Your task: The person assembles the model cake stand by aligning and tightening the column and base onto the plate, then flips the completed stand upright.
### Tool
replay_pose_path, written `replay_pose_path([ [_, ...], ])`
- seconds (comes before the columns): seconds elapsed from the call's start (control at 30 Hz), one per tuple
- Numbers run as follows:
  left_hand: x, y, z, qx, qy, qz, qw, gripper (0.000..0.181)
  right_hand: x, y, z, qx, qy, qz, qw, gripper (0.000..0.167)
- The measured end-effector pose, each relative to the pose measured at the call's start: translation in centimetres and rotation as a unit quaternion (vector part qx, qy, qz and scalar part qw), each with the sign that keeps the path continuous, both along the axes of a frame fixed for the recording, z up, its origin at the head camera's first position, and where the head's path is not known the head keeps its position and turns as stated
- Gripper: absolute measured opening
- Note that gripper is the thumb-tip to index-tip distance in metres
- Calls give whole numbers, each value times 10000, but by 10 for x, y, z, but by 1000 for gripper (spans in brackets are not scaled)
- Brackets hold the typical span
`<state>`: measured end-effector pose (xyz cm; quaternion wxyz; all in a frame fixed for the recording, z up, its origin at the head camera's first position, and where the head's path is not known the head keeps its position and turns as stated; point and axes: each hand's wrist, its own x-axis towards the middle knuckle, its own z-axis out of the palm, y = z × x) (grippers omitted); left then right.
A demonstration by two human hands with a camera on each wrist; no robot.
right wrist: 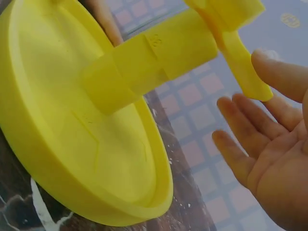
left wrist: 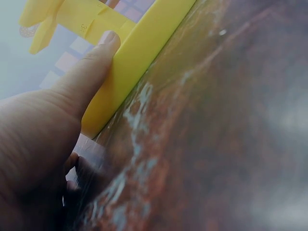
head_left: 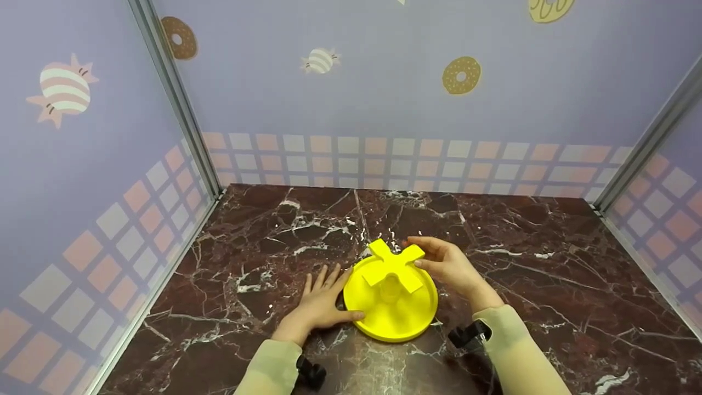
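Note:
A yellow round dish (head_left: 392,323) with a raised rim holds an upright stepped post (right wrist: 151,57), topped by a four-armed cross (head_left: 393,267). My left hand (head_left: 318,307) lies at the dish's left side with its fingers spread on the table; its thumb (left wrist: 108,43) rests on the rim. Beside the cross's back right arm is my right hand (head_left: 452,269), thumb at the near side and index finger beyond it. In the right wrist view the right hand (right wrist: 284,159) has loosely bent, spread fingers, and the thumb tip is at the arm's edge; firm contact cannot be told.
The dish stands on a dark red marbled table (head_left: 263,219) with white veins. Purple patterned panels (head_left: 384,99) rise at the back and both sides, joined by metal posts (head_left: 181,104) at the corners. A black strap device is on each wrist.

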<state>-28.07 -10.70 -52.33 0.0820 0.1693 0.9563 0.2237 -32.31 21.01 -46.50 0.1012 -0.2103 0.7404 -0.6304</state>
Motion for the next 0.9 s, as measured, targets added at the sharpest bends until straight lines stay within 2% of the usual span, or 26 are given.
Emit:
replay_pose_path([
  [0.2,1,0,2,42,-19,-17,10000,112,3,-1,0,36,28,-243,9997,48],
  [0.43,1,0,2,91,14,-55,9999,111,9,5,-3,313,186,-401,9985,43],
  [0.57,1,-1,1,110,13,-57,9999,110,13,5,-3,503,317,-337,9977,44],
  [0.9,1,0,1,30,8,-42,10000,111,22,7,0,677,687,139,9952,43],
])
